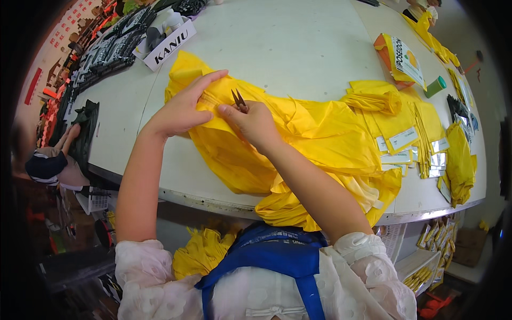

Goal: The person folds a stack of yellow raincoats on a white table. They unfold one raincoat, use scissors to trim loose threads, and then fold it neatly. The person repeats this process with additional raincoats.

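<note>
A large yellow garment or cloth (314, 128) lies bunched across the white table in front of me. My left hand (184, 105) rests on its upper left part, fingers stretched out and thumb held apart, with a gathered seam or hem (213, 98) beside them. From the right, my right hand (256, 124) reaches over the same cloth, closed around small dark thread snips (239, 101). Their pointed blades stick up past my thumb and stand slightly apart. The right thumb tip is close to the seam; whether it also touches the cloth I cannot tell.
Folded yellow pieces with white labels (402, 140) lie right, below an orange-and-yellow package (400, 61) and a green-capped cylinder (436, 87). A white box (169, 45) and black packed bundles (114, 48) occupy the far left. Other people (64, 160) work at left and far right.
</note>
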The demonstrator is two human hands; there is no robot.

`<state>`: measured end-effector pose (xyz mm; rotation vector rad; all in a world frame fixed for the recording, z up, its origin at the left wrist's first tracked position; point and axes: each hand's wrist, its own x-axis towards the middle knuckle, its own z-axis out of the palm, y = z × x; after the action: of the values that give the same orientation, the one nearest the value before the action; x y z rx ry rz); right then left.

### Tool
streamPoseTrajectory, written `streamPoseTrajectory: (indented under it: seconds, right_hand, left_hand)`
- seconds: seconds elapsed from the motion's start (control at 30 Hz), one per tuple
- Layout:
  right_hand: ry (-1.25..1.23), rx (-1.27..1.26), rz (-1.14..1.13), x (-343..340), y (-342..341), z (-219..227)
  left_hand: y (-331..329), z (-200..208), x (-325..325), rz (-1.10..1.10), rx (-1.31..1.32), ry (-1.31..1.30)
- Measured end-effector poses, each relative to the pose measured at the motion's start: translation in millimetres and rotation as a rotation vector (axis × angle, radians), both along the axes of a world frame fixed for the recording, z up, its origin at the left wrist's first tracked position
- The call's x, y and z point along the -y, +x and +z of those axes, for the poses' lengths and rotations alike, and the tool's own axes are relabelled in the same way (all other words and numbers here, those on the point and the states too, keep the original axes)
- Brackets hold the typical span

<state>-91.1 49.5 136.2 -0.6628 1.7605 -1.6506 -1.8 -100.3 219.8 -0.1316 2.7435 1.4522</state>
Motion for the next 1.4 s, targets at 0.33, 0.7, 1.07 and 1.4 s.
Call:
streamPoseTrajectory:
  seconds: [0.33, 0.7, 1.07, 1.4]
  right_hand:
    - [0.083, -0.207, 0.108, -30.2, -19.8, 26.7]
    - [0.467, -0.012, 0.05, -224.2, -80.0, 39.9]
    - [0.966, 0.071, -0.042, -370.8, -59.6, 19.2]
    - [0.975, -0.134, -0.102, -339.5, -16.8, -37.3]
  left_hand:
    - [-15.3, 4.4, -18.9, 0.028, -0.158, -0.094]
    - [-66.8, 82.6, 61.2, 0.132, -0.386, 0.623]
    - [17.2, 62.5, 219.1, 0.474, -0.266, 0.601]
    - [31.3, -166.4, 62.1, 0.55, 0.003, -0.93]
